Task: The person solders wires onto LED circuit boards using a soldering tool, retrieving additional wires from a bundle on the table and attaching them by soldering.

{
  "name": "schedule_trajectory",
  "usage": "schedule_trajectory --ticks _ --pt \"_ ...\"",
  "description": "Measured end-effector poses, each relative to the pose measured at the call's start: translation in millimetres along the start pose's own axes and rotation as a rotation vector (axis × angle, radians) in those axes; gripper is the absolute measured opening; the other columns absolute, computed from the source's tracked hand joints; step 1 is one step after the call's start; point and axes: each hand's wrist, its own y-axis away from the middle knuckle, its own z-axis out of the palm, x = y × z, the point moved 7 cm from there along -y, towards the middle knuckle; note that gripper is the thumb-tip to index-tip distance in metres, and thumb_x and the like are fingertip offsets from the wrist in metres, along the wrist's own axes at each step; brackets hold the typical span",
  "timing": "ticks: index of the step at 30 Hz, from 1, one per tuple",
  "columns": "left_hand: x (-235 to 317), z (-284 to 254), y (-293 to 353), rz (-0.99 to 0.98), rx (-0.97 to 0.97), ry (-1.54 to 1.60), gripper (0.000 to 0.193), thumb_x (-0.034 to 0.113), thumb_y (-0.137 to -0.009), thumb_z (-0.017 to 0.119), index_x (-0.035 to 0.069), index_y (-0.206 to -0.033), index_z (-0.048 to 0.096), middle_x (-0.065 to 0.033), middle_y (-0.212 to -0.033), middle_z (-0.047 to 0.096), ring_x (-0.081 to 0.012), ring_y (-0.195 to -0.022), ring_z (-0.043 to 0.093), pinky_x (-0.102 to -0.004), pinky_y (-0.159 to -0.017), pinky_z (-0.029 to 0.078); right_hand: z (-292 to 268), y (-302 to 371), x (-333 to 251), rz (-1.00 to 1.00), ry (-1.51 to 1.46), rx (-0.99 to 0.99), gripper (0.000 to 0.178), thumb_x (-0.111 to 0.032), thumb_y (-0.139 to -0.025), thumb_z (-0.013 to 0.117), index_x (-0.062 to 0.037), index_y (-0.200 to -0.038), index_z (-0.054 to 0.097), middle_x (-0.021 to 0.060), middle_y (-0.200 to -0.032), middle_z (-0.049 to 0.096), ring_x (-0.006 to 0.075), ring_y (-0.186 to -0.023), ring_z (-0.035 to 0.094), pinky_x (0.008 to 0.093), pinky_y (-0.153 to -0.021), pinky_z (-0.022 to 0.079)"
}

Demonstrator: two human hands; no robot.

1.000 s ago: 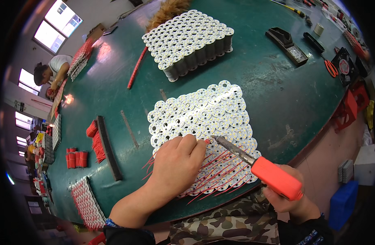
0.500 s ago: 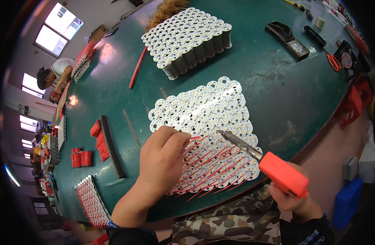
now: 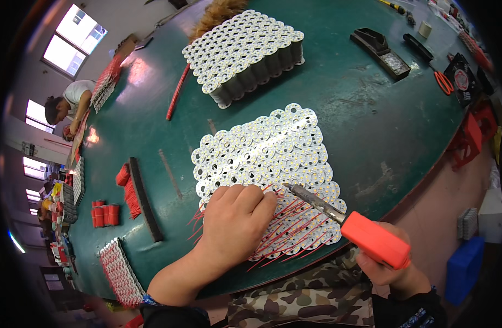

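Note:
A panel of joined round white LED boards [image 3: 262,131] lies flat on the green table in front of me. Thin red wires [image 3: 295,229] slant across its near half. My left hand [image 3: 234,216] is closed over the panel's near left part, its fingers curled, with loose red wire ends sticking out beyond its left side. Its fingertips are partly hidden. In my right hand [image 3: 385,270] is a soldering iron [image 3: 374,238] with an orange handle. The iron's tip is over the panel just right of my left fingertips; whether it touches a board cannot be made out.
A tall stack of similar boards [image 3: 245,49] stands farther back. Leftward lie bundles of red wire [image 3: 105,214], a dark bar [image 3: 144,199] and a wired panel [image 3: 121,271]. At right are a black tray [image 3: 382,53] and orange-handled scissors [image 3: 443,82]. Another person [image 3: 73,104] works far left.
My left hand has moved right and slightly down across the panel, and red wire ends now show at its left. The soldering iron has shifted slightly left and down in the view.

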Motion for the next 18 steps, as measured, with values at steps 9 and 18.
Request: schedule_trajectory --ticks 9,18 --pt "-1.1 0.4 -2.0 -0.037 -0.026 0.024 0.021 0.008 -0.075 0.068 0.008 -0.096 0.071 -0.0029 -0.079 0.059 -0.0227 -0.071 0.060 -0.0389 -0.064 0.045 4.7 -3.1 0.6 0.031 -0.096 0.023 0.039 -0.007 -0.076 0.072 -0.0002 -0.115 0.067 0.0106 -0.105 0.066 0.0246 -0.073 0.067 0.0344 -0.066 0.054" --pt "-0.8 1.4 -1.9 -0.011 -0.044 0.012 0.021 0.013 -0.077 0.065 0.006 -0.096 0.067 -0.0044 -0.080 0.054 -0.0223 -0.074 0.059 -0.0380 -0.065 0.045 3.1 -1.4 -2.3 0.036 -0.078 0.025 0.045 -0.009 -0.074 0.075 -0.0005 -0.117 0.065 0.0122 -0.113 0.065 0.0275 -0.077 0.069 0.0377 -0.068 0.055"
